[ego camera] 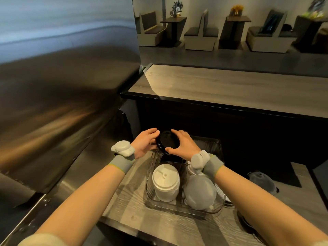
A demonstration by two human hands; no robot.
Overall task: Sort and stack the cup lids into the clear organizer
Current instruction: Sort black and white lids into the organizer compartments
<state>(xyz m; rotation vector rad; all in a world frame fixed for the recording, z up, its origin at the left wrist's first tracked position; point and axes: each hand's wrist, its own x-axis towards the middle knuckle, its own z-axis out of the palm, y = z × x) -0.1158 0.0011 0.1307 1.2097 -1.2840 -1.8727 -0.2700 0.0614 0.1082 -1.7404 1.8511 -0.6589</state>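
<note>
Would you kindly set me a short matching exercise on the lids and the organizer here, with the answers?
Things:
1. black lids
2. white lids
3. translucent grey lids
4. clear organizer

Descriptions:
A. stacked in the near left compartment
B. held between both hands
C. sits on the wood-grain counter
D. lying in the near right compartment

Pairs: 1-B, 2-A, 3-D, 4-C

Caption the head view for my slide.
Both hands, left hand and right hand, hold black lids above the clear organizer beside white lids.
</note>
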